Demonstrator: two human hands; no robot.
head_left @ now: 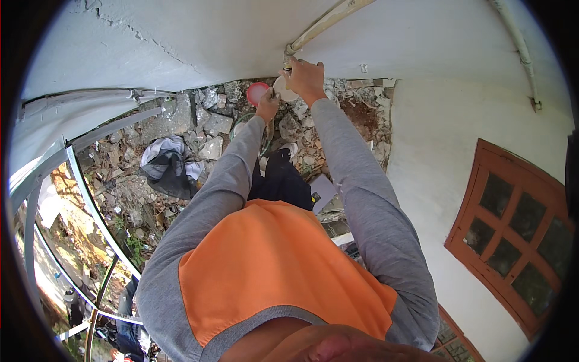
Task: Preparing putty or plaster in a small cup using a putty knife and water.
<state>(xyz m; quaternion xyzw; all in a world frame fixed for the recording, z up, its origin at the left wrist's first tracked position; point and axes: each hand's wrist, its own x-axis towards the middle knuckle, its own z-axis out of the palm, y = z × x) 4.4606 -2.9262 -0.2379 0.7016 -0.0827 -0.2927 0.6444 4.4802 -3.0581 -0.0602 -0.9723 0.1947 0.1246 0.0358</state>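
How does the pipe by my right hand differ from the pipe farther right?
The left pipe slants down to the left in this view, while the right pipe slants down to the right. The left pipe has your right hand at its lower end; the right pipe has no hand near it. Both are pale and run along pale wall.

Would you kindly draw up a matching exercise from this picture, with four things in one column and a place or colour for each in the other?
Column one
1. Right hand
2. Window
3. Shirt
4. Heap of cloth

Column two
A. Orange and grey
B. On the rubble
C. At the lower end of a pipe
D. Reddish brown

Right pairs: 1-C; 2-D; 3-A; 4-B
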